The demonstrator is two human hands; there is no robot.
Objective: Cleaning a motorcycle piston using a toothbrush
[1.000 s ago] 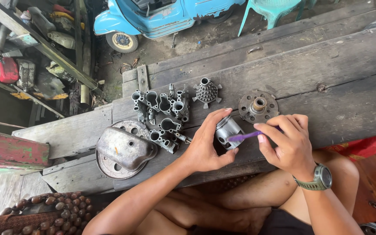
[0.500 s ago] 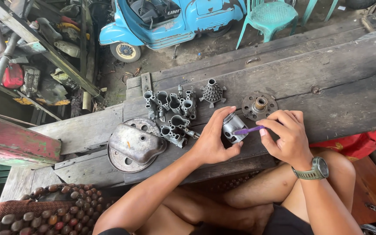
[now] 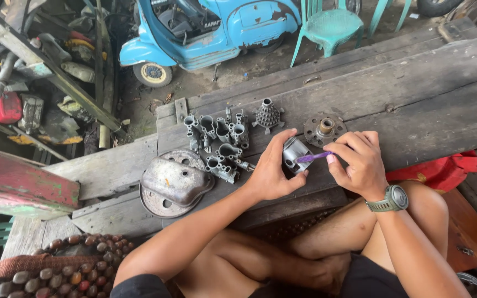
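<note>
Holding the piston [image 3: 293,154] firmly in my left hand [image 3: 269,174] above the bench [image 3: 415,105], my right hand [image 3: 360,163] pinches the purple brush [image 3: 313,158]; I should scrub with short, gentle strokes.

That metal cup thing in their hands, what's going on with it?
A seated person holds a small metal piston in the left hand and pokes a purple brush into it with the right hand. On the plank bench beside them lie other engine parts: a grey casting, a round cover and a hub.
</note>
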